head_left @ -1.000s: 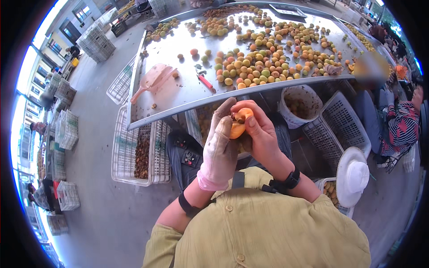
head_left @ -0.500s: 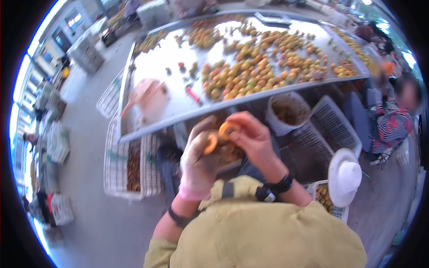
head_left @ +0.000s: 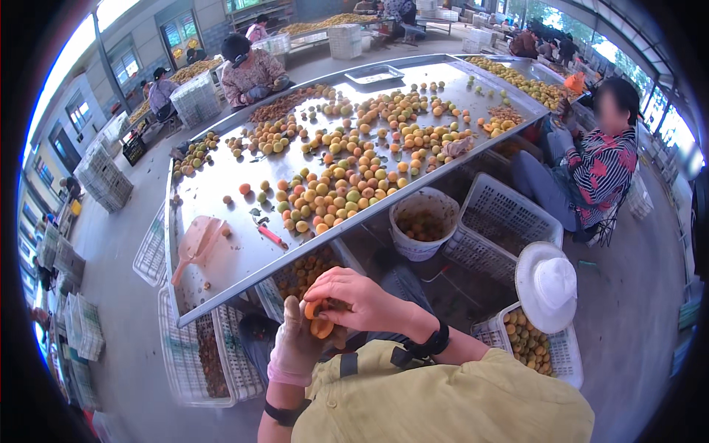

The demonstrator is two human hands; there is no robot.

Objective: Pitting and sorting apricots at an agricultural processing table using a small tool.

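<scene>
Close in front of my body, both hands work over an opened orange apricot. My left hand (head_left: 290, 348), in a pale glove with a pink cuff, is curled around one apricot half (head_left: 321, 328). My right hand (head_left: 363, 302) is bare and pinches the other half (head_left: 312, 308) just above it; its fingertips hide part of the fruit. Beyond them, a metal table (head_left: 240, 275) carries many whole apricots (head_left: 336, 193), orange, yellow and green. A red-handled knife (head_left: 272, 237) and a pink scoop (head_left: 198, 240) lie on it.
Under the table edge, a crate holds fruit (head_left: 304, 275). To the right are a white bucket (head_left: 413, 249), a crate (head_left: 509, 209) and an apricot crate (head_left: 567, 357) with a white hat (head_left: 546, 286) on it. A left crate (head_left: 175, 359) holds brown bits. Co-workers sit around the table.
My view has shifted, showing more of the table and hall. My hands now appear lower and further left, and the two orange pieces are closer together.
</scene>
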